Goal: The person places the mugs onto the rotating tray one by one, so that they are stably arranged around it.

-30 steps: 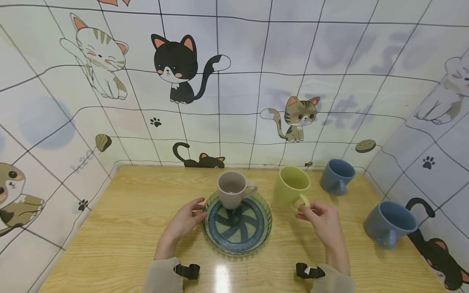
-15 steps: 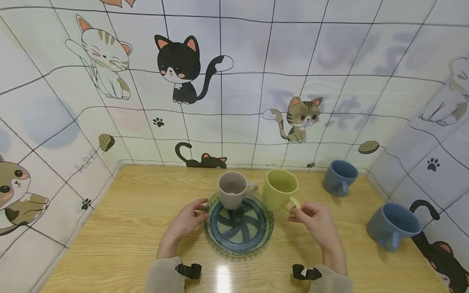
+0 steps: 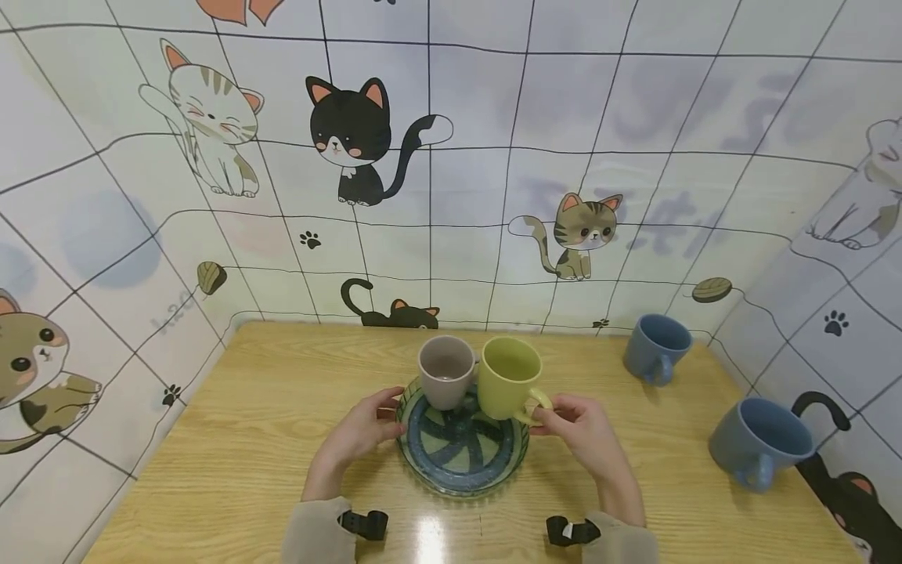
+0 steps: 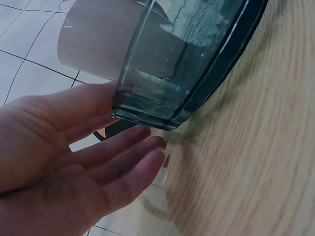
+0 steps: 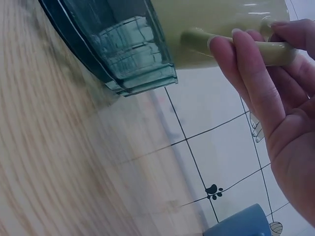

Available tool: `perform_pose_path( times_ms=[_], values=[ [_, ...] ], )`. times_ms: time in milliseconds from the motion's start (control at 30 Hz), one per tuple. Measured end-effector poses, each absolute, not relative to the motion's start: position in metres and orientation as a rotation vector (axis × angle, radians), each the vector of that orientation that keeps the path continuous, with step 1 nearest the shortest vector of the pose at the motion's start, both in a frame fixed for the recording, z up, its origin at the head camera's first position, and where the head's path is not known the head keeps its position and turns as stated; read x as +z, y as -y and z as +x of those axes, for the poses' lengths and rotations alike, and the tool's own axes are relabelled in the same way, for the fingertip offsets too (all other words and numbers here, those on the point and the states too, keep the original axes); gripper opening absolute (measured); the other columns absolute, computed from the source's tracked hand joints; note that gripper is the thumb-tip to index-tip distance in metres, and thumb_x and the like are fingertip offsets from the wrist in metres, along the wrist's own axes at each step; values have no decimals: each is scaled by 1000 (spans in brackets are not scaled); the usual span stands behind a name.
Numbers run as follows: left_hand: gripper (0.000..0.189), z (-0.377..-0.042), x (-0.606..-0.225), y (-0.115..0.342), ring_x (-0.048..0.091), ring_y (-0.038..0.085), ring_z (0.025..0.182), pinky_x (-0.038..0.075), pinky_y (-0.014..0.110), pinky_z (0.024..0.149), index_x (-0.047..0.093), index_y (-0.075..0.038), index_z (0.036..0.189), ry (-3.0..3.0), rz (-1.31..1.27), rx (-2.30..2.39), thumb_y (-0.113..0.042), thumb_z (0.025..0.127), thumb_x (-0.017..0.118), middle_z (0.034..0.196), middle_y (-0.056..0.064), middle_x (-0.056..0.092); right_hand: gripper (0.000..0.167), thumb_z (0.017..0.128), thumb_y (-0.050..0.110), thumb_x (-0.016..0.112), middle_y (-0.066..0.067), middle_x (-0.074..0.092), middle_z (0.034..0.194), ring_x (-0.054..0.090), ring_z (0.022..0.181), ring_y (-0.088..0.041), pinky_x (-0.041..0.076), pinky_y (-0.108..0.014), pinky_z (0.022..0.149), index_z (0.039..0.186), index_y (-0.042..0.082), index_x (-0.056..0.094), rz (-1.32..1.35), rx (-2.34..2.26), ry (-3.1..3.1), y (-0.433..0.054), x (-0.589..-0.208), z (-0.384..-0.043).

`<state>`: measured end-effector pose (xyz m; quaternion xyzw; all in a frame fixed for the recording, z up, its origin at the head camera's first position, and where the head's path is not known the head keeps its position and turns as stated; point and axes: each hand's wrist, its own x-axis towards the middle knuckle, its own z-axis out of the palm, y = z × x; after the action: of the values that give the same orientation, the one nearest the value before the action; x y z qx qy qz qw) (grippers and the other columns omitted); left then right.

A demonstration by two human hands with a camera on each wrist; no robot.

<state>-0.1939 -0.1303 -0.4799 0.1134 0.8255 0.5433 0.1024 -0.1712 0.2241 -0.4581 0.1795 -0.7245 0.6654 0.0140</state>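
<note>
spanning the lower half of the head view, the wooden tabletop [image 3: 232, 439] carries one clear change: the yellow-green mug [image 3: 509, 384], off to the right of the glass plate [image 3: 461, 462] a second ago, is now within the plate's outline, right beside the gray mug [image 3: 445, 380]. that probably brings both mugs into the plate's back half, though whether the yellow-green one's base touches down is hard to tell.

as for edges, the tabletop's back edge runs behind both mugs, along the cat-print backdrop [image 3: 465, 262], and the broadest stretch of wood lies left of the left hand [image 3: 361, 427]. more wood separates the right hand [image 3: 579, 427] from the front blue mug [image 3: 757, 435] and the back blue mug [image 3: 655, 348], which stand well apart from the plate. inside the plate's raised rim, room shows toward the front; between the two mugs hardly any gap remains.

the yellow-green mug's handle is pinched in the right hand's fingers, near the plate's right rim. the left hand's fingers curve loosely, spread apart, at the plate's left rim, with no firm hold visible.
</note>
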Motion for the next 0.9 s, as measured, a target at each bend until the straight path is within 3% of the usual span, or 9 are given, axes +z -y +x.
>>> perform_pose_path(
  times_ms=[200, 533, 900],
  values=[
    [69, -194, -479, 131, 49, 42, 123, 43, 54, 99, 41, 4, 144, -2393, 386, 1621, -3, 84, 75, 136, 25, 50, 20, 92, -3, 64, -36, 63, 98, 70, 87, -32, 57, -44, 74, 100, -21, 63, 552, 2072, 2285, -221, -463, -173],
    [70, -194, -479, 131, 47, 44, 126, 44, 53, 99, 38, 5, 146, -2367, 377, 1635, -3, 86, 73, 142, 27, 45, 20, 92, 3, 67, -32, 65, 100, 70, 89, -31, 58, -38, 75, 97, -16, 67, 479, 2025, 2342, -213, -468, -178],
    [64, -195, -481, 128, 48, 44, 124, 47, 49, 96, 40, 4, 146, -2407, 349, 1616, -2, 89, 70, 139, 27, 46, 24, 92, 14, 69, -24, 68, 97, 68, 87, -43, 57, -34, 77, 102, -8, 71, 368, 1897, 2456, -210, -471, -179]
  ],
)
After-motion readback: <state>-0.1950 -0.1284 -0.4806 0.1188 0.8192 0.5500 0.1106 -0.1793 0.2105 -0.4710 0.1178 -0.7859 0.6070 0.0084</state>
